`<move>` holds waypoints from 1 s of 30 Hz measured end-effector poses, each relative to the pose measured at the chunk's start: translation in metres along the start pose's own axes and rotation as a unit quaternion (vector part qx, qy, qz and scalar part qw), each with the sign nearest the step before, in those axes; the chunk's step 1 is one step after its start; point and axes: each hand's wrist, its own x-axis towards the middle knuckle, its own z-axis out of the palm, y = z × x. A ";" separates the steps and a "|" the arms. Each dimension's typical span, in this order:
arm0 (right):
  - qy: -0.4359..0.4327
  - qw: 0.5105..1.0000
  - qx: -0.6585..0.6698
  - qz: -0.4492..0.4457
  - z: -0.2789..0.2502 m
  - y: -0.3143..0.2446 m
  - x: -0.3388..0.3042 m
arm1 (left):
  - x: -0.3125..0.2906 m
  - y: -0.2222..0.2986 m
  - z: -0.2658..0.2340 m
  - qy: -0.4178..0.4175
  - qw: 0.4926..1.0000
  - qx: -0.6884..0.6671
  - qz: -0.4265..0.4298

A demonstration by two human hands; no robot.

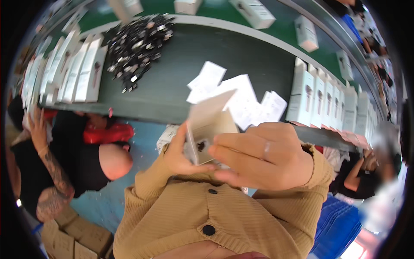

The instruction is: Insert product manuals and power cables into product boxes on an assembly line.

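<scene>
My left hand (pixel 176 156) grips a small white carton (pixel 217 124) from its left side and underneath, in front of my chest. The carton stands open toward me with its flap raised at the far side. Something small and dark (pixel 201 146) shows inside it, too blurred to name. My right hand (pixel 269 157), with a ring on one finger, is at the carton's right side, fingers pressed together near the opening. What lies between those fingers, if anything, is hidden. Behind the carton, white paper sheets (pixel 241 93) lie spread on the dark bench.
A heap of black cables (pixel 140 45) lies on the dark bench (pixel 189 47). White cartons stand in rows at left (pixel 89 71) and right (pixel 302 95); more cartons (pixel 254 13) sit on the green belt (pixel 215 7). A co-worker's tattooed arm (pixel 58 172) is at left; blue crates (pixel 338 220) are at lower right.
</scene>
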 end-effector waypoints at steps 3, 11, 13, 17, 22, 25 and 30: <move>0.097 0.994 -0.001 0.043 -0.008 -0.005 -0.022 | 0.015 0.032 0.022 0.064 0.987 -0.143 0.045; 0.150 0.908 -0.006 0.392 0.037 -0.032 -0.094 | 0.078 0.073 0.080 0.031 0.963 -0.266 0.013; 0.183 0.871 0.000 0.457 0.014 -0.029 -0.114 | 0.093 0.086 0.086 -0.038 0.966 -0.257 0.007; 0.337 0.817 -0.117 0.454 -0.050 0.008 -0.176 | 0.098 0.095 0.073 -0.064 0.978 -0.197 0.005; 0.264 0.728 -0.353 0.525 -0.130 0.078 -0.275 | 0.090 0.073 -0.003 0.153 0.983 -0.031 0.094; 0.169 0.692 -0.429 0.555 -0.148 0.111 -0.317 | 0.077 0.066 -0.073 0.342 0.902 0.248 0.091; 0.037 0.605 -0.550 0.575 -0.152 0.135 -0.339 | 0.034 0.058 -0.181 0.468 0.633 0.608 0.102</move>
